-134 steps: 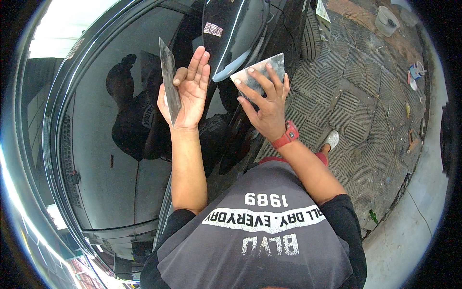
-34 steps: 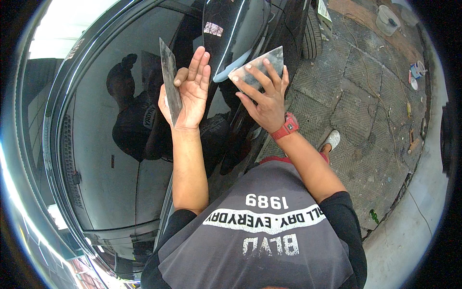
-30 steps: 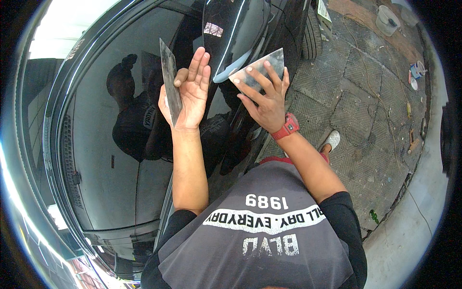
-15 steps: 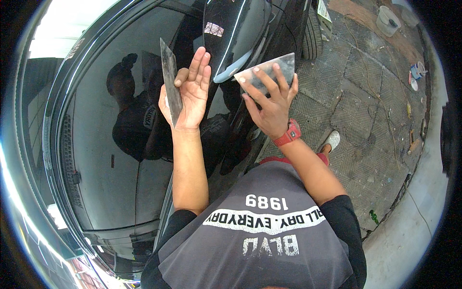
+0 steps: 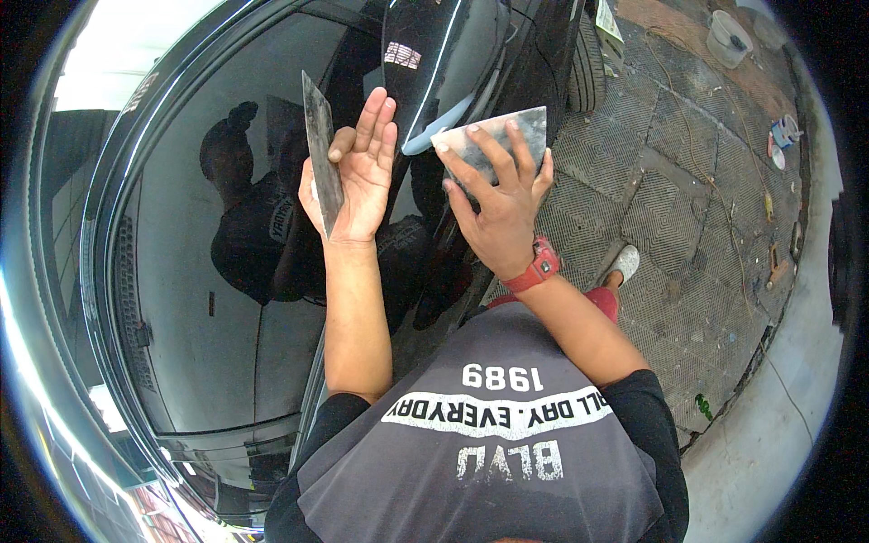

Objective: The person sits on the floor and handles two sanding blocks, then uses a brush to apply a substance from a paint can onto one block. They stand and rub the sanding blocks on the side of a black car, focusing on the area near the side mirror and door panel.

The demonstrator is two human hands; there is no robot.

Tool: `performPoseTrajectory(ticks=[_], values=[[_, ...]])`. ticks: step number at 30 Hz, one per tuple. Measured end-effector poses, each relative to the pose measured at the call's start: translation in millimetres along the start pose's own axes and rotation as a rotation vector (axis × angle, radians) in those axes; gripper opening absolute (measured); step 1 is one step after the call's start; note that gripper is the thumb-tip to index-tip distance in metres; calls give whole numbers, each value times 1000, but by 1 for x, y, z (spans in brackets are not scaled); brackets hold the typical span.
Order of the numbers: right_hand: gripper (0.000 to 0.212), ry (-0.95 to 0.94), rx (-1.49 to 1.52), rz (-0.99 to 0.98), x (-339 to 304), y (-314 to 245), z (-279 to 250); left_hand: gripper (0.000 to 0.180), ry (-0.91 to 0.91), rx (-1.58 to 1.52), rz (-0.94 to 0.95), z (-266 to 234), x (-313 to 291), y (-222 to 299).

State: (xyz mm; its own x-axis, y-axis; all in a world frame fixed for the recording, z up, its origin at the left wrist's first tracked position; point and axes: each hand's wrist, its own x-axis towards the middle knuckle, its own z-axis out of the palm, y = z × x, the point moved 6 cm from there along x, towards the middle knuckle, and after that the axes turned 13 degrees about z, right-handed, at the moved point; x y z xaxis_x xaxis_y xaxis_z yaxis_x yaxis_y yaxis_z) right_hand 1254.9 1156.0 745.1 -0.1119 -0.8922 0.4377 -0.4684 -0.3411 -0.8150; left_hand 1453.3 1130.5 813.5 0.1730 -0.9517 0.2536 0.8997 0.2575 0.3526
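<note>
My left hand (image 5: 358,185) is turned palm up, thumb clamped over a dark, narrow-looking flat scraper (image 5: 319,149), seen nearly edge-on. Its other fingers stretch forward beside it. In my right hand (image 5: 500,204), with a red watch (image 5: 545,260) at the wrist, is a grey four-sided flat spreader plate (image 5: 525,136). The fingers lie spread across its upper face and the thumb is at its near left. Just left of this plate, a smooth blue-grey patch (image 5: 439,128) marks the edge of a glossy black car panel (image 5: 433,63).
A black car body (image 5: 199,362) with reflections fills the left side. A tyre (image 5: 588,72) stands beyond my right hand. On the tiled floor (image 5: 670,208) at the right lie a clear tub (image 5: 729,41), an opened can (image 5: 786,131), a cord and scraps.
My right hand has drawn slightly back toward me and left with the spreader plate. My left hand and its scraper stay where they were.
</note>
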Motion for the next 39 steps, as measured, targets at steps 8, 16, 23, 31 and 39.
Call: performPoseTrajectory(ticks=[8,16,23,31,39], values=[[47,-18,59,-45,-5,11,5,23,0,10,0,-1,1,0],[48,4,176,18,7,18,1,23,-2,-7,6,-4,-2,3],[49,-61,143,-1,4,16,3,24,-5,20,4,-5,1,-2],[50,-9,131,-112,-2,24,12,24,-4,29,9,-5,-1,-2],[49,46,107,-188,2,28,21,22,0,-5,5,-3,-4,-3]])
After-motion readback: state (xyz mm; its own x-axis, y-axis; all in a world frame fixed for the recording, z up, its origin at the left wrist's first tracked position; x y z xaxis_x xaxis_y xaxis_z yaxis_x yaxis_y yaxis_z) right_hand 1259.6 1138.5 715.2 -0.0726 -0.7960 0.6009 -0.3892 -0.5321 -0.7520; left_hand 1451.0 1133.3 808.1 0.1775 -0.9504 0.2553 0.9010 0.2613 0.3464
